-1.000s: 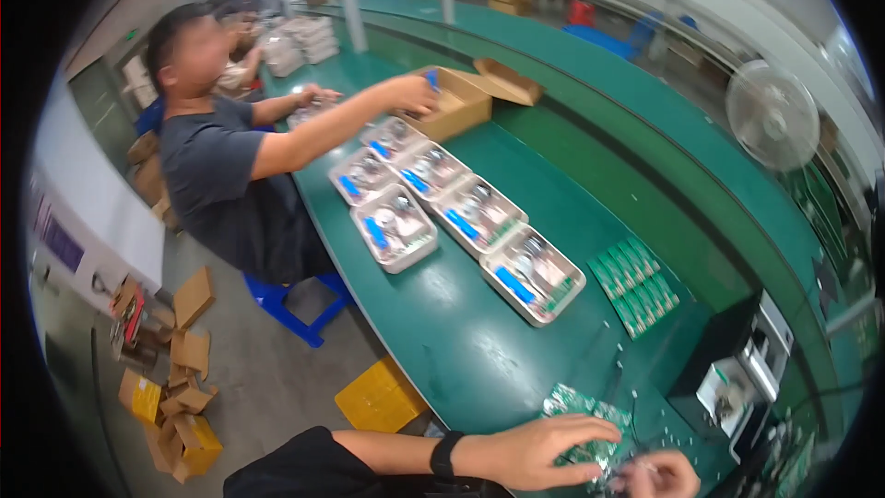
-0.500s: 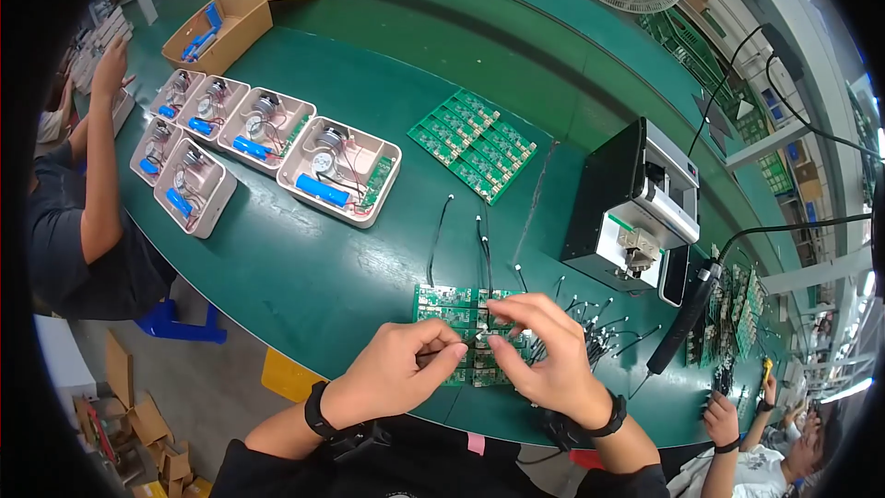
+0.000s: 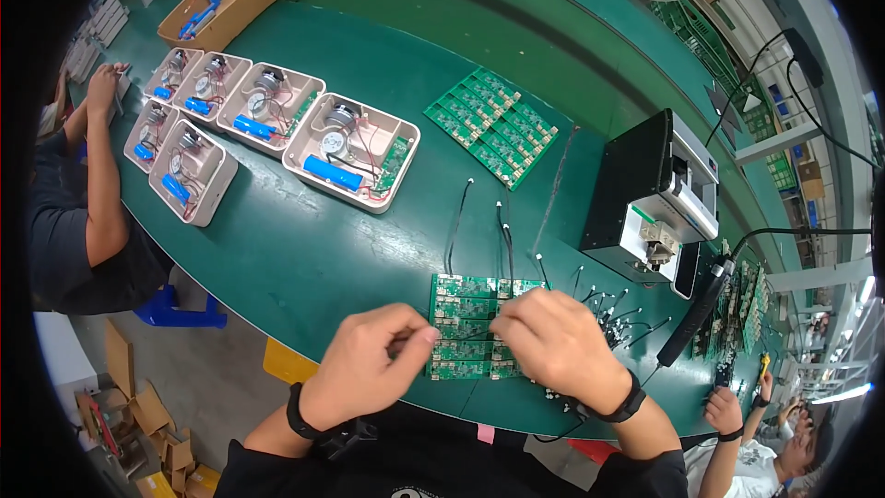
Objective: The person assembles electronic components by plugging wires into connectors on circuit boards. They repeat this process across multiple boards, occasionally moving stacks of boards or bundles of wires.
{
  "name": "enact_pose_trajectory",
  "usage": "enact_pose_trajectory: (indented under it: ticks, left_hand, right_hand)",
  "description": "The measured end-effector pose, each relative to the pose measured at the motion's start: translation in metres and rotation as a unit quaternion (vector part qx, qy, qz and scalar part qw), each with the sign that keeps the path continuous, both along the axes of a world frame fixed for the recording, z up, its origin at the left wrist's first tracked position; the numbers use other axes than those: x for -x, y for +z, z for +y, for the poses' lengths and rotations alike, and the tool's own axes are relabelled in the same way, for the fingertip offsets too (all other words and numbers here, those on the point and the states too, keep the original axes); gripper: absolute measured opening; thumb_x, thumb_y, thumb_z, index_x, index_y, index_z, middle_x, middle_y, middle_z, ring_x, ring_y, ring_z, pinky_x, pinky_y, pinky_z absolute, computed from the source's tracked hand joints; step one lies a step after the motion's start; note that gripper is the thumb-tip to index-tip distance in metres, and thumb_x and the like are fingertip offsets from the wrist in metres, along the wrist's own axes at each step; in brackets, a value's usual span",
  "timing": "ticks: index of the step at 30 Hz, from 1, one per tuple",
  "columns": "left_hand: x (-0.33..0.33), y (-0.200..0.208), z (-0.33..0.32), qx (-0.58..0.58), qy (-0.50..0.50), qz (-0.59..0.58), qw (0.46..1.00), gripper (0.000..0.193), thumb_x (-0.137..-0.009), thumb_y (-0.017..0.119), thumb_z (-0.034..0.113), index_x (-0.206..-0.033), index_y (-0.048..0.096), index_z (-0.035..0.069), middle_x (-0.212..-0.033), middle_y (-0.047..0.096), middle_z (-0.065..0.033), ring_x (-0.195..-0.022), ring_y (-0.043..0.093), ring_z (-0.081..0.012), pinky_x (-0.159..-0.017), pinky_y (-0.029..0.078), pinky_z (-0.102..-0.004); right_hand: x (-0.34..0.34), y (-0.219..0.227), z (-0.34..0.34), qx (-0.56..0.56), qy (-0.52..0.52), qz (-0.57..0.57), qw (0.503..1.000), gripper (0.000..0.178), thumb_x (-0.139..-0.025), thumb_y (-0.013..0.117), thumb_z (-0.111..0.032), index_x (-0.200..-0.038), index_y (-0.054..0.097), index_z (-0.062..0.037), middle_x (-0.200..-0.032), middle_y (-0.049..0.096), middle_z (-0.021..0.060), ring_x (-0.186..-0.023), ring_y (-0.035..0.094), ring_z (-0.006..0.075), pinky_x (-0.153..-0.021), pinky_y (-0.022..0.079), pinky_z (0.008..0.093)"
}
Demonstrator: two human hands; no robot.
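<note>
A green circuit board panel (image 3: 464,372) lies on the bench close in front of me, with both hands over it. My left hand (image 3: 369,358) is closed in a pinch at its left edge, on a thin black cable (image 3: 472,338) that crosses the boards toward my other hand. My right hand (image 3: 558,341) is closed over the panel's right half, its fingertips pinched at the cable's other end; the connector there is hidden. Two more black cables with white connectors, a left one (image 3: 454,231) and a right one (image 3: 508,240), stretch away from the panel's far edge.
Loose black cables (image 3: 627,318) lie right of my right hand. Farther off are another board panel (image 3: 493,129), a black-and-silver machine (image 3: 636,203) and pale housings (image 3: 355,157) with blue batteries. A cardboard box (image 3: 221,23) stands far left. Co-workers sit at both sides.
My right hand's fingers have closed together and lowered over the panel. My left hand has drawn left, away from the right one, with the cable stretched between them. The view has shifted slightly.
</note>
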State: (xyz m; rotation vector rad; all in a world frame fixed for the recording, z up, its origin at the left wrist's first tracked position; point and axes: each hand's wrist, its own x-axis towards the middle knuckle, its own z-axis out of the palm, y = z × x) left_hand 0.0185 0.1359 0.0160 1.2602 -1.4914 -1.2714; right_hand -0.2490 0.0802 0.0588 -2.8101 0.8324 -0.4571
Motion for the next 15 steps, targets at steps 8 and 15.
enact_pose_trajectory:
  ticks: [8,15]
  left_hand:
    - [-0.025,-0.024,-0.005,0.168,0.199,-0.124,0.957,0.012,-0.099,0.080,0.012,-0.095,0.073,0.004,-0.075,0.062,-0.0048,-0.060,0.056,-0.0158,-0.055,0.045,-0.0326]
    - [-0.010,-0.022,0.006,0.289,-0.062,-0.273,0.915,0.030,-0.095,0.085,0.034,-0.113,0.079,0.011,-0.083,0.058,0.0014,-0.077,0.059,-0.0169,-0.060,0.051,-0.0315]
  right_hand:
    - [-0.002,-0.020,-0.005,-0.302,-0.162,-0.348,0.873,0.021,-0.093,0.077,0.011,-0.112,0.074,0.0023,-0.099,0.070,0.0124,-0.086,0.073,0.0203,-0.073,0.060,0.0305]
    - [-0.020,-0.023,-0.011,-0.310,-0.112,-0.292,0.898,0.015,-0.093,0.081,0.010,-0.105,0.077,0.0035,-0.101,0.077,0.0135,-0.085,0.073,0.0204,-0.074,0.061,0.0289]
